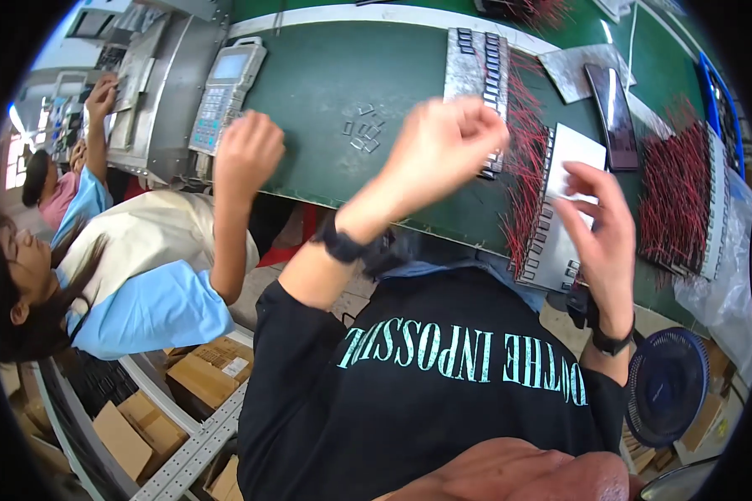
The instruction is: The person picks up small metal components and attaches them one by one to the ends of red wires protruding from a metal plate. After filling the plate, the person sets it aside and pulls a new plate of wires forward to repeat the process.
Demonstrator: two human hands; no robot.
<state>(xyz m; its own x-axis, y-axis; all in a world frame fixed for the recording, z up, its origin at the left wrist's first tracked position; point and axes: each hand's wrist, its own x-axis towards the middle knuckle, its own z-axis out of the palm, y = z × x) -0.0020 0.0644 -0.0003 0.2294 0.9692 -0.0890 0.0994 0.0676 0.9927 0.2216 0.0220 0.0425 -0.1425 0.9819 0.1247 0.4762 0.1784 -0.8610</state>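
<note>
My left hand (455,138) is raised over the green table, slightly blurred, with its fingers curled together. Whatever they may hold is hidden. It overlaps the near part of a grey metal plate (464,71) lined with small black rectangular parts trailing red wires. My right hand (600,221) hovers over a white plate (581,150), thumb and forefinger apart, with nothing seen between them. Along that plate's left edge runs a row of small black rectangular pieces (536,236), with thin red wires (522,179) spread beside them. Several loose black frames (364,129) lie left of my left hand.
A dark phone (612,117) rests on the green table (309,92) beside another wire bundle (675,200). A keypad device (224,92) stands at the left, by a co-worker's raised hand (249,150). A blue round basket (668,386) is at lower right; cardboard boxes (209,371) are lower left.
</note>
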